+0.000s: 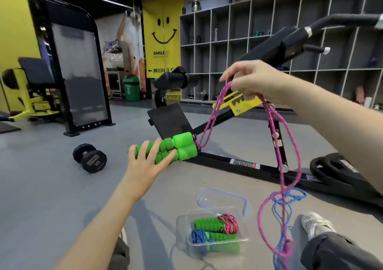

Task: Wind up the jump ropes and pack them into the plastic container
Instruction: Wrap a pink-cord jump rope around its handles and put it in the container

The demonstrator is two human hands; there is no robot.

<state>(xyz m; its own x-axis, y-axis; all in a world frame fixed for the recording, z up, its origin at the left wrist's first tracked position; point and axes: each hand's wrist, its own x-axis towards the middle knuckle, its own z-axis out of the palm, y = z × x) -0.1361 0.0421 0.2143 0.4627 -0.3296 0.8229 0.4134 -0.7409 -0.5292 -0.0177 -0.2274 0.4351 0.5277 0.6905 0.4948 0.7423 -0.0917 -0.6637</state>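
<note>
My left hand point(145, 162) holds the two green foam handles point(176, 148) of a pink jump rope side by side at chest height. The pink cord point(209, 122) runs up from the handles to my right hand point(250, 81), which pinches it in raised fingers. From there the cord hangs in long loops point(290, 166) down to the floor, tangled with a loose blue cord point(288, 199). On the floor below stands the clear plastic container point(182, 228). Inside it lie two wound ropes with green handles, one pink point(228, 222) and one blue point(200, 235).
The container's clear lid point(222, 199) lies just behind it. A black bench frame point(248, 164) crosses the floor behind the hands. A 10 dumbbell point(90, 157) lies at the left, weight plates point(335, 170) at the right. My shoe point(315, 224) and trouser legs sit at the bottom.
</note>
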